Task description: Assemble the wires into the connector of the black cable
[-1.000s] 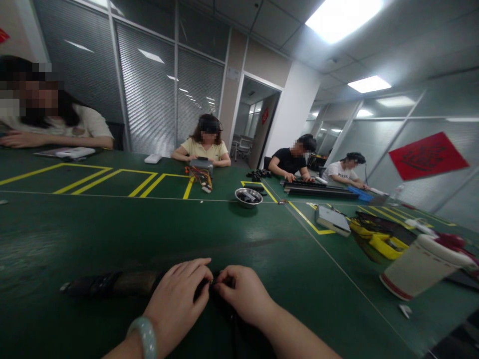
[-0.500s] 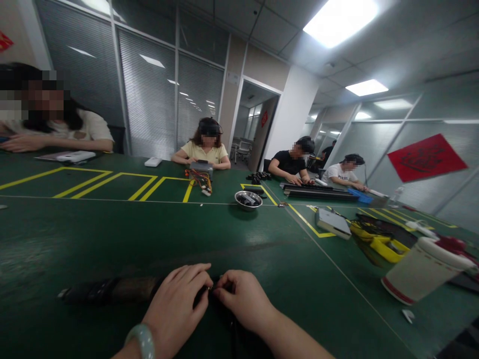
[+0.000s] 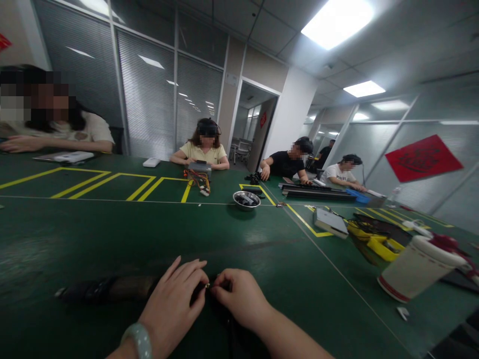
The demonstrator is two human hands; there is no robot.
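Note:
My left hand (image 3: 175,299), with a pale green bangle (image 3: 137,341) on its wrist, pinches a tiny shiny metal piece (image 3: 207,285) between thumb and index finger. Close beside it on the right, my right hand (image 3: 241,299) has thumb and index finger pinched together; what they hold is too small and dark to name. A dark object, unclear in the shadow, lies under both hands. Left of my left hand, a long dark cylindrical tool (image 3: 108,290) with a brownish middle lies on the green table (image 3: 149,234).
Ahead stands a metal bowl (image 3: 246,200) of dark parts. Rightward are a grey box (image 3: 331,222), a yellow tray (image 3: 385,248), a pale cup-like container (image 3: 419,269) and a small white piece (image 3: 403,313). Several people sit across the table, one behind a power supply (image 3: 198,169) with wires.
The metal piece at my left fingertips shows more clearly, and my left fingers are raised slightly. Across the table, the person in black has reached a hand to the black parts.

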